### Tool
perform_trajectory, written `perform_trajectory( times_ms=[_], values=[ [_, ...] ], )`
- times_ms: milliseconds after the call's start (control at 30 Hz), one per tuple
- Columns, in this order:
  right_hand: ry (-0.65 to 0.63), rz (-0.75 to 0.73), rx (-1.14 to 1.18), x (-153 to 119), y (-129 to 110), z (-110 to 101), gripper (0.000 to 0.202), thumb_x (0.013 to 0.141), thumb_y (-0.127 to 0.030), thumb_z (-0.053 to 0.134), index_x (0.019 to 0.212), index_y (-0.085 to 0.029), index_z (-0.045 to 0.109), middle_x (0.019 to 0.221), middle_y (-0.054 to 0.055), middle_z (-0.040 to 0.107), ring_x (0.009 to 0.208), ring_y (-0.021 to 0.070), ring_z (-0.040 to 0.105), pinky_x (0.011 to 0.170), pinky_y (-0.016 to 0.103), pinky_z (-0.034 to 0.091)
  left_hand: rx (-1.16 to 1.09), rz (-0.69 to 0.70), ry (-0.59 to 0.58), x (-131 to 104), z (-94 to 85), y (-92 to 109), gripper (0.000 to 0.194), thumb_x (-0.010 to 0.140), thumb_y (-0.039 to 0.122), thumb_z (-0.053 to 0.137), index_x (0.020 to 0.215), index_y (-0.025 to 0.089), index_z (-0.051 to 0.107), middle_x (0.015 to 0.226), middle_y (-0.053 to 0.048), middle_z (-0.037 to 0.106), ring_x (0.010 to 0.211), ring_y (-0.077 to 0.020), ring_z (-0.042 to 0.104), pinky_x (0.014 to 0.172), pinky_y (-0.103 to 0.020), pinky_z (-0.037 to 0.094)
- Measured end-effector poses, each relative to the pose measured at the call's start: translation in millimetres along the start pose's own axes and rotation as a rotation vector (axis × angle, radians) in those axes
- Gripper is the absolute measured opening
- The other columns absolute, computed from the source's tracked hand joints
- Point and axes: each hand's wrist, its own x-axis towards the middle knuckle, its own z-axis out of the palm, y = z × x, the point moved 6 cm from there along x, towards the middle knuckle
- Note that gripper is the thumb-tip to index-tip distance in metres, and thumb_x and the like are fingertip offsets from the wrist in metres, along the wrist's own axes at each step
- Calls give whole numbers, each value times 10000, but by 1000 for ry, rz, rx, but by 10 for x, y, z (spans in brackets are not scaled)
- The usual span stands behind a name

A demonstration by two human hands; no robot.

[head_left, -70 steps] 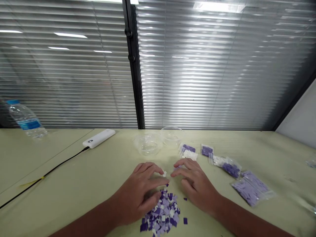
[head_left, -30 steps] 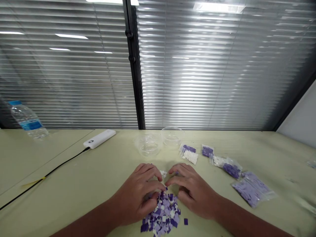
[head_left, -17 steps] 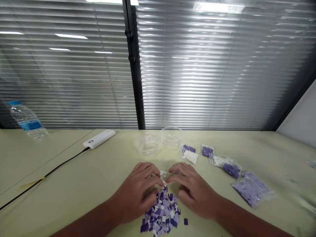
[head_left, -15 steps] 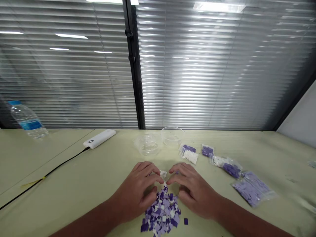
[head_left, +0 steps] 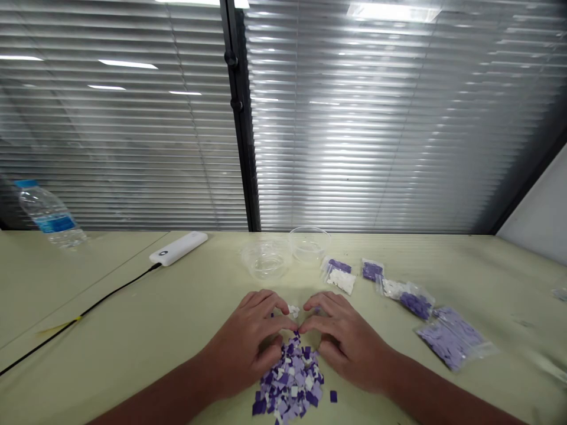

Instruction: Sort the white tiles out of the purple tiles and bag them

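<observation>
A heap of small square paper-like pieces (head_left: 292, 381), dark purple, lilac and white, lies on the table between my hands. My left hand (head_left: 252, 336) curves along its left side, thumb and fingers apart. Opposite it, my right hand (head_left: 343, 342) is bent the same way, its thumb also away from the fingers. Both index fingertips nearly meet at the heap's narrow far end, touching or just over a few pieces. A small cluster of white pieces (head_left: 293, 310) lies just beyond them. One dark purple square (head_left: 333, 396) sits apart at the right.
Clear plastic bowls (head_left: 266, 262) stand at the back, another clear bowl (head_left: 310, 243) beside them. Zip bags of purple and white pieces (head_left: 341, 278) spread rightward, including a larger lilac bag (head_left: 454, 339). A white power bank (head_left: 178, 248) with a black cable and a water bottle (head_left: 53, 218) are left.
My left index finger has shifted slightly right, closing the gap to the right index finger. A white piece between the fingertips is now covered. The rest looks the same.
</observation>
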Motion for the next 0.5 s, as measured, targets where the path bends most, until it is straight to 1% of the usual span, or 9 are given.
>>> perform_trajectory(
  times_ms=[100,300,433,500],
  values=[
    [-4,-2,-12,8,-8,1,477,756,23,538,1092,-263,719,1180,54,642,1135,263,575,977,444,463,9,-6,7,-2,3,-11,445,842,33,543,1151,310,704,1167,-37,635,1178,-271,544,990,-434,417],
    [-14,-15,-73,-3,-38,8,461,780,9,542,1112,-263,711,1217,66,634,1174,283,563,979,473,457,15,-25,28,9,1,-21,434,845,45,551,1180,282,690,1154,-43,650,1150,-265,553,986,-431,438],
    [-14,-6,-91,-14,-40,13,442,809,-2,537,1117,-269,709,1234,69,634,1216,290,552,981,479,455,10,-21,57,-3,-8,-30,436,832,45,538,1190,262,659,1144,-34,664,1127,-251,566,973,-409,454],
    [-1,12,-72,-13,-26,5,436,796,8,533,1093,-260,704,1228,70,639,1228,287,549,964,465,462,7,-56,97,-10,-34,-66,437,809,35,523,1170,249,646,1128,-32,667,1115,-251,567,981,-419,444]
  ],
)
